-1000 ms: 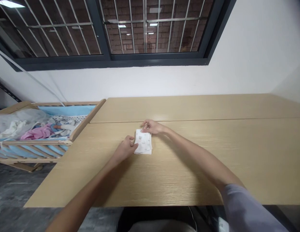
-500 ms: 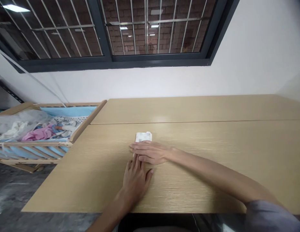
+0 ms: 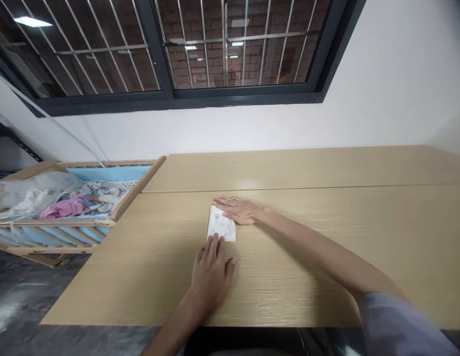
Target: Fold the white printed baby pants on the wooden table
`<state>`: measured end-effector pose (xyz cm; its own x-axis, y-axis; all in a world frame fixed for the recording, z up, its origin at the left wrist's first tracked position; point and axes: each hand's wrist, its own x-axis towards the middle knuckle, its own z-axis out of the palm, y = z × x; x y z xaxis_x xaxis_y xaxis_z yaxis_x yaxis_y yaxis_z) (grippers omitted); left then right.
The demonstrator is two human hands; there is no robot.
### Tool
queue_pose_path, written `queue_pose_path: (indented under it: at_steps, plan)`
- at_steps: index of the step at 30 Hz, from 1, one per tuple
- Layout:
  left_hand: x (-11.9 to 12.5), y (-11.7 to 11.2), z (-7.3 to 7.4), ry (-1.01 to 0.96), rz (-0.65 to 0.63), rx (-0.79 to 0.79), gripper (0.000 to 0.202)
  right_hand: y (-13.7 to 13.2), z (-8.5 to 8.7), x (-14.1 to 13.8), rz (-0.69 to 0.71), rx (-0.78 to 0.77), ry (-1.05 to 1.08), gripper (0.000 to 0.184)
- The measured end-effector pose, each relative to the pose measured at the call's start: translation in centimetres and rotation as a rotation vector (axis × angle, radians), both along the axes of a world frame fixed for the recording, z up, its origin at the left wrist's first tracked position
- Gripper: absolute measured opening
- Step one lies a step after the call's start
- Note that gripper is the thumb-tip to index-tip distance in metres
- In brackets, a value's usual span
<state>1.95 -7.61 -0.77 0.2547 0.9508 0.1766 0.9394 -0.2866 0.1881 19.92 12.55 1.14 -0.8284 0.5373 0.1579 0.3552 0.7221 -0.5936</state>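
Observation:
A small white rectangle (image 3: pixel 221 225) with faint grey print lies flat on the wooden table (image 3: pixel 307 247). It looks like a folded cloth, though I cannot tell cloth from paper for certain. My left hand (image 3: pixel 212 267) rests at its near edge, fingertips on it and thumb spread to the side. Across its far right corner lies my right hand (image 3: pixel 240 209), palm down with the fingers stretched out flat, covering that corner. Neither hand grips anything.
To the left stands a wooden crib (image 3: pixel 92 225) with blue lining, holding a pink cloth (image 3: pixel 64 206), other crumpled fabrics and a translucent plastic bag (image 3: pixel 40 185). A seam crosses the table. Behind it are a white wall (image 3: pixel 230 126) and a barred window (image 3: pixel 237 94).
My right hand has slid away from me, from the middle of the white piece to its far edge, uncovering most of it. My left hand stays at the near edge.

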Motion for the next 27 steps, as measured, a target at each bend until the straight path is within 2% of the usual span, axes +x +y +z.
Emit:
queue_pose_path:
  at_steps: [2, 5, 7, 9, 11, 14, 18, 20, 22, 25, 27]
  plan:
    - [-0.6, 0.6, 0.9, -0.044, 0.010, -0.008, 0.051, -0.5, 0.0, 0.3, -0.072, -0.012, 0.008, 0.054]
    - [-2.0, 2.3, 2.9, -0.073, 0.088, -0.011, 0.041, -1.2, 0.2, 0.9, -0.268, 0.006, 0.061, 0.059]
    - [-2.9, 3.8, 4.1, -0.026, 0.162, 0.002, 0.038, -1.6, 0.2, 1.2, -0.376, 0.038, 0.112, 0.059]
    - [-3.7, 5.6, 4.9, 0.056, 0.209, -0.019, 0.040, -1.9, 0.2, 1.1, -0.423, 0.046, 0.145, 0.052]
    - [-4.1, 7.4, 5.1, 0.110, 0.225, -0.073, 0.045, -2.3, -0.1, 0.8, -0.418, 0.025, 0.154, 0.041]
    - [-3.9, 9.7, 4.7, 0.111, 0.214, -0.159, 0.049, -2.8, -0.7, 0.2, -0.411, 0.002, 0.149, 0.031]
    - [-2.9, 11.1, 4.6, 0.068, 0.158, -0.208, 0.039, -3.5, -0.8, -0.7, -0.539, 0.014, 0.188, 0.025]
    - [-2.6, 10.7, 5.4, 0.042, 0.133, -0.199, 0.033, -4.2, -0.1, -1.2, -0.579, 0.002, 0.214, 0.020]
    - [-2.6, 9.4, 6.9, 0.021, 0.117, -0.182, 0.029, -5.6, 1.2, -2.0, -0.577, -0.079, 0.240, 0.019]
    - [-4.2, 5.6, 9.8, -0.038, 0.098, -0.145, 0.026, -9.4, 3.8, -3.4, -0.532, -0.318, 0.341, 0.021]
    - [-6.4, 2.1, 11.3, -0.140, 0.081, -0.137, 0.032, -12.9, 5.6, -4.6, -0.470, -0.500, 0.445, 0.021]
